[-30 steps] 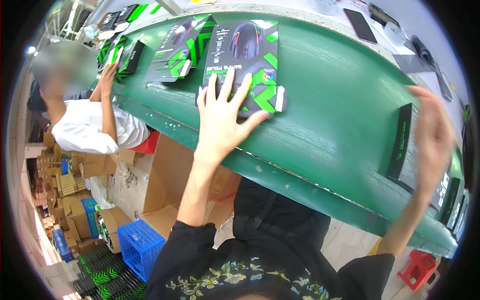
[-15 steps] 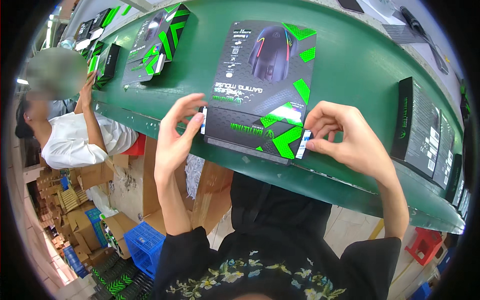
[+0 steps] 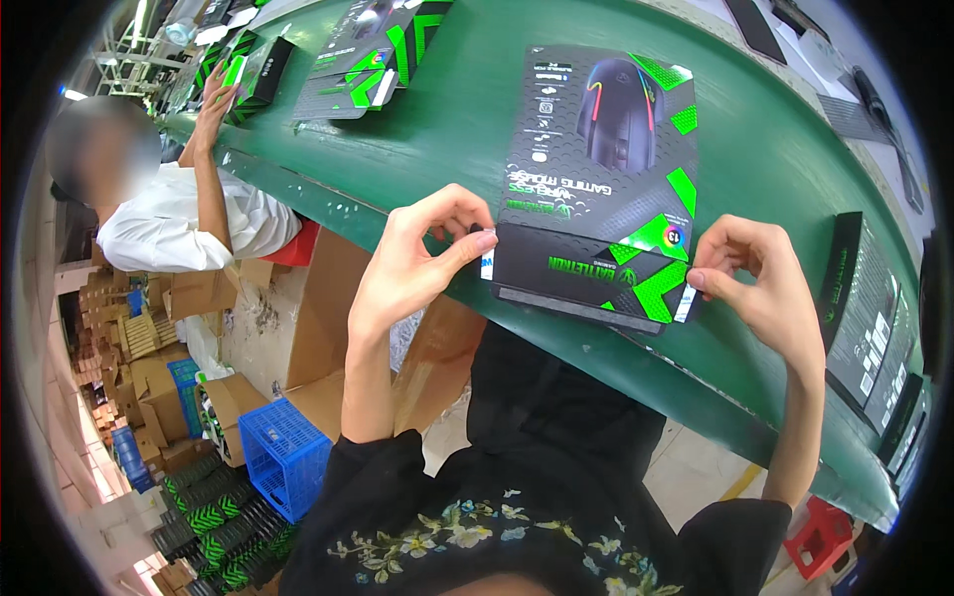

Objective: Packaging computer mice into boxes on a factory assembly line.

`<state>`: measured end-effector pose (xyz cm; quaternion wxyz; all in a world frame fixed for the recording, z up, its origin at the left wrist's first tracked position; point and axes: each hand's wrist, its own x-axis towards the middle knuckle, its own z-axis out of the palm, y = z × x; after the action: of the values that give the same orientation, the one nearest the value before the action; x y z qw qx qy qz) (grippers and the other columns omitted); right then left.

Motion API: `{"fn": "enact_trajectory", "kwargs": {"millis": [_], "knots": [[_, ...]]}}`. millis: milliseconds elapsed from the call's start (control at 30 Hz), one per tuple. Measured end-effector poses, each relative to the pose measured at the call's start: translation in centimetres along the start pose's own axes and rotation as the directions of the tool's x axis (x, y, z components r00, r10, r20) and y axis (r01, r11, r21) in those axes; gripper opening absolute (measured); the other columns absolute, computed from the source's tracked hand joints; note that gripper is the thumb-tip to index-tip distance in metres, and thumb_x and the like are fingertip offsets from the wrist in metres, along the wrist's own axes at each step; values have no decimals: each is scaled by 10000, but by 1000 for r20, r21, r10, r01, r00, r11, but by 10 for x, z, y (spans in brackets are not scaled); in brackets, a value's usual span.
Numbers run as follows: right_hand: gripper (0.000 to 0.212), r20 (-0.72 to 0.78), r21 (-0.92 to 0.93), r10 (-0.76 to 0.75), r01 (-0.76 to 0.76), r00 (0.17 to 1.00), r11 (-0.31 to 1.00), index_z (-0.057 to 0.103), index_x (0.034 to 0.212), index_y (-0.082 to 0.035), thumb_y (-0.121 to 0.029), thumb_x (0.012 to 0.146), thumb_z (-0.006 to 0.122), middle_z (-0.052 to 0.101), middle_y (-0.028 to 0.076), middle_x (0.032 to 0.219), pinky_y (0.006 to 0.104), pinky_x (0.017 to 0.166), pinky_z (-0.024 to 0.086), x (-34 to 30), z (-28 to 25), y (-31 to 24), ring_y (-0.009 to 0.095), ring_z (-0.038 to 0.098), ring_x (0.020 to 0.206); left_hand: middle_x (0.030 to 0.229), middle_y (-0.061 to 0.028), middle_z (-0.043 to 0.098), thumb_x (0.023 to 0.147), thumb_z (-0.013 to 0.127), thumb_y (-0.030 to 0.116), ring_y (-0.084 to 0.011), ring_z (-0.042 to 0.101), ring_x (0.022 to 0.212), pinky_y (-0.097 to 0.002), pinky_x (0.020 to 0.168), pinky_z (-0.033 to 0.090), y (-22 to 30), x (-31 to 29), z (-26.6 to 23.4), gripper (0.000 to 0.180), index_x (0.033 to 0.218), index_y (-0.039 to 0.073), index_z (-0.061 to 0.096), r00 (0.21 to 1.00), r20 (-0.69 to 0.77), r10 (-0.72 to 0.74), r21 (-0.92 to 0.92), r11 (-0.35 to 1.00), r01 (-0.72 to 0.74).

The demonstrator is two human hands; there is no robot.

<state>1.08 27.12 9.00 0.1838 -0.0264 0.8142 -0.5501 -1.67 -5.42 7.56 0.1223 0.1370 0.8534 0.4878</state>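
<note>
A black-and-green mouse box (image 3: 566, 199) lies on the green workbench in front of me, its printed mouse picture toward the far side. Its end panel (image 3: 571, 268) is at the near edge of the bench, with a small white-marked tab on either side. My left hand (image 3: 422, 253) is closed, thumb and fingertips pinching the left tab (image 3: 487, 266). At the opposite corner, my right hand (image 3: 760, 283) has thumb and forefinger closed on the right tab (image 3: 686, 301). Its other fingers are curled.
Similar boxes lie on the bench (image 3: 457, 99) at the far left (image 3: 348, 74) and the right (image 3: 865, 318). At left, a person in a white shirt (image 3: 189, 223) handles another box. Cartons, a blue crate (image 3: 283, 452) and a red stool (image 3: 820, 536) stand below.
The whole view has shifted, so the box and both hands appear farther right. My left fingers, apart beside the left tab before, now pinch it. My right hand stays at the right tab.
</note>
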Motion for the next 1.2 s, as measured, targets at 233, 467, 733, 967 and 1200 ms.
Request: {"fn": "enact_trajectory", "kwargs": {"millis": [233,467,733,967,1200], "knots": [[72,-61,-162,-89,78,994,984,590,804,57,48,779,657,605,68,679,276,613,459,-9,6,-1,129,585,651,800,10,598,881,662,46,-67,544,738,-233,673,394,-9,-1,7,99,911,30,569,997,-18,-71,-97,993,69],[142,-102,-340,-234,187,967,922,552,837,23,59,755,662,602,145,851,371,746,480,-32,15,3,327,603,809,832,-42,596,861,615,-39,-139,554,765,-272,710,436,-12,3,13,86,872,0,539,991,32,126,33,991,-128],[137,-487,-101,-173,142,856,985,571,794,35,116,713,646,660,185,930,337,821,487,-110,25,-2,251,643,870,997,-120,583,827,649,-6,-234,581,946,-336,874,447,-30,-35,13,133,851,21,520,954,-206,219,-186,948,-258],[128,14,414,-302,269,953,869,667,894,30,68,775,638,670,91,847,257,650,475,-23,156,-9,122,620,720,826,-43,665,897,685,120,-128,631,789,-287,761,501,-135,-153,-33,130,924,-5,659,715,-626,-309,-173,950,259],[285,244,165,-542,516,804,840,627,1131,-2,28,851,582,603,209,1198,415,926,498,-9,237,15,401,603,1071,962,-112,691,822,741,124,-240,665,897,-338,817,500,-163,-222,-45,134,888,9,720,547,-832,-93,242,826,509]]}}
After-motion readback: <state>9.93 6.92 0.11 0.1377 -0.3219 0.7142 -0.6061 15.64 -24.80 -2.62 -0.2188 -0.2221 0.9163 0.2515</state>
